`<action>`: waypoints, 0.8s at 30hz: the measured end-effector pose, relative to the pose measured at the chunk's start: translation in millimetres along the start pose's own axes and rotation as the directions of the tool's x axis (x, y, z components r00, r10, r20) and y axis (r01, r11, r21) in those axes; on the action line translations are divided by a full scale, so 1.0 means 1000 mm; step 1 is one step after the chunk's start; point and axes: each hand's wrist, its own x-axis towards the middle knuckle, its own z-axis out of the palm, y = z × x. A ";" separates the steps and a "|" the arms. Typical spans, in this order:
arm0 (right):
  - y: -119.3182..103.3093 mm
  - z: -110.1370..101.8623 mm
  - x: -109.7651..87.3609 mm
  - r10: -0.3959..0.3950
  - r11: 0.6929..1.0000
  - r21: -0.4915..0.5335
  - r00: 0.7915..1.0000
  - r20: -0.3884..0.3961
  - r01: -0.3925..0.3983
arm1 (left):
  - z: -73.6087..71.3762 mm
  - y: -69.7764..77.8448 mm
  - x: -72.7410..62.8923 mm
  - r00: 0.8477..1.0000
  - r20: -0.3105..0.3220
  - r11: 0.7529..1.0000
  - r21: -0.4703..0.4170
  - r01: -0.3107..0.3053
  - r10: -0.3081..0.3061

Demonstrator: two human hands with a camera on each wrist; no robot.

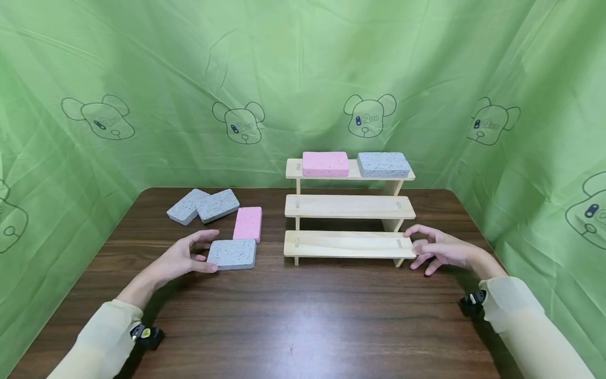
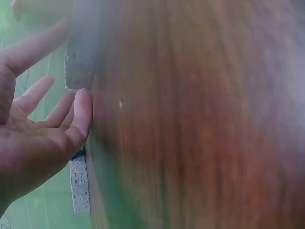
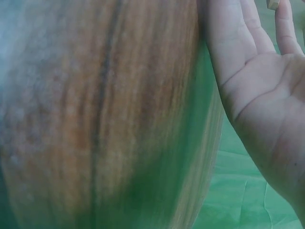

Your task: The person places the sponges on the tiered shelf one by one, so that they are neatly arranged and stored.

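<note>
My left hand [image 1: 187, 254] is at the left end of a blue speckled sponge [image 1: 232, 253] lying on the table. Its thumb touches the sponge's near left corner, while the other fingers are spread behind and beside that end. In the left wrist view, fingertips [image 2: 83, 98] sit right at the end of the sponge [image 2: 81, 62]. A pink sponge [image 1: 248, 223] lies just behind the blue one. My right hand [image 1: 445, 251] rests loosely, fingertips touching the right end of the lowest step of a three-tier wooden stand [image 1: 347, 245].
On the top tier sit a pink sponge [image 1: 325, 164] and a blue sponge [image 1: 383, 165]. Two more blue sponges [image 1: 182, 207] [image 1: 218, 205] overlap at the back left of the brown table [image 1: 293, 321]. A green curtain [image 1: 303, 63] surrounds the back and sides.
</note>
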 end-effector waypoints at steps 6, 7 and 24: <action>-0.001 0.000 -0.001 0.001 1.000 0.008 1.000 0.003 -0.001 | -0.001 0.000 -0.001 0.999 0.012 0.999 0.007 0.046 -0.046; -0.001 0.001 -0.001 0.000 1.000 0.008 1.000 0.003 0.000 | 0.000 0.000 -0.001 0.999 0.010 0.999 0.006 0.051 -0.051; 0.002 -0.002 0.000 -0.015 1.000 0.021 1.000 0.021 0.014 | 0.003 -0.001 0.001 0.999 0.017 0.996 0.081 0.047 -0.049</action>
